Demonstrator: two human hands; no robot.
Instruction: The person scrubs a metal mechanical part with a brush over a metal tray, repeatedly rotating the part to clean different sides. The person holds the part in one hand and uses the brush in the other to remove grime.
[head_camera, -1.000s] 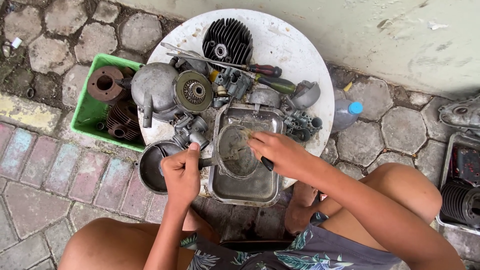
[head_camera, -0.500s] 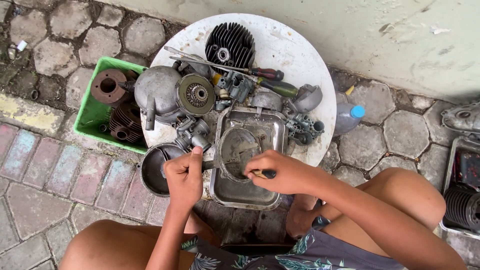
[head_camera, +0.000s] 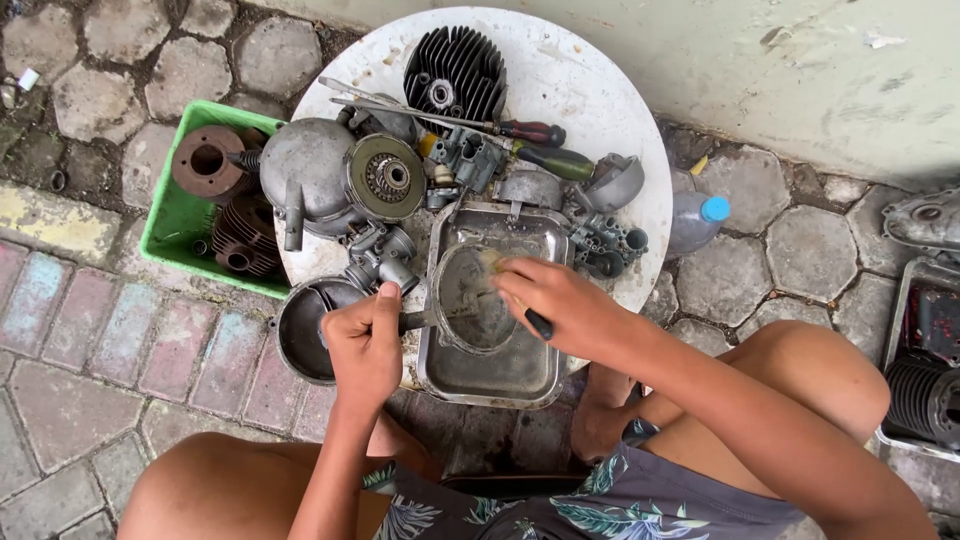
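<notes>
Left hand (head_camera: 365, 345) grips the round cover (head_camera: 475, 300) by its edge; right hand (head_camera: 555, 300) (clutching a brush) rests directly atop it — both touching.

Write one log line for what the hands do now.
left hand: grips part's handle | right hand: brush on round part | metal tray: underneath

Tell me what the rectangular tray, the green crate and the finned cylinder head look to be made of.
Rectangular tray: likely stainless steel, judging by its dull silver sheen and rolled rim. Green crate: plastic, from its bright uniform colour and moulded walls. Finned cylinder head: probably cast metal, dark and matte, with thin cast cooling fins.
</notes>
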